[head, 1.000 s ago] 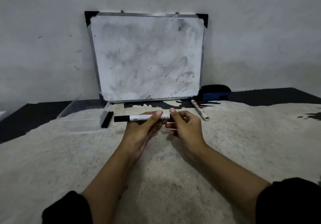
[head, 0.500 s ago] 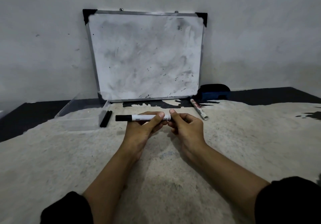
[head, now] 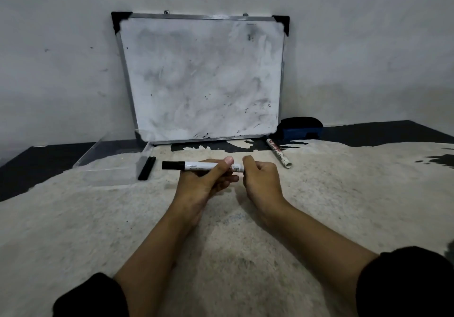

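Note:
A white marker with a black cap pointing left hangs level above the worn tabletop. My left hand grips its barrel from below, thumb lying on top. My right hand sits at the marker's right end with fingers curled, its thumb and fingertips pinching the very tip. A smudged whiteboard leans against the wall behind both hands.
A dark blue eraser lies at the board's lower right, and a second white marker lies in front of it. Two black pens rest beside a clear plastic tray on the left. The beige table surface stretches toward me.
My right hand has slid a little to the right along the marker, so more of its white end shows. The left hand and marker have stayed nearly still.

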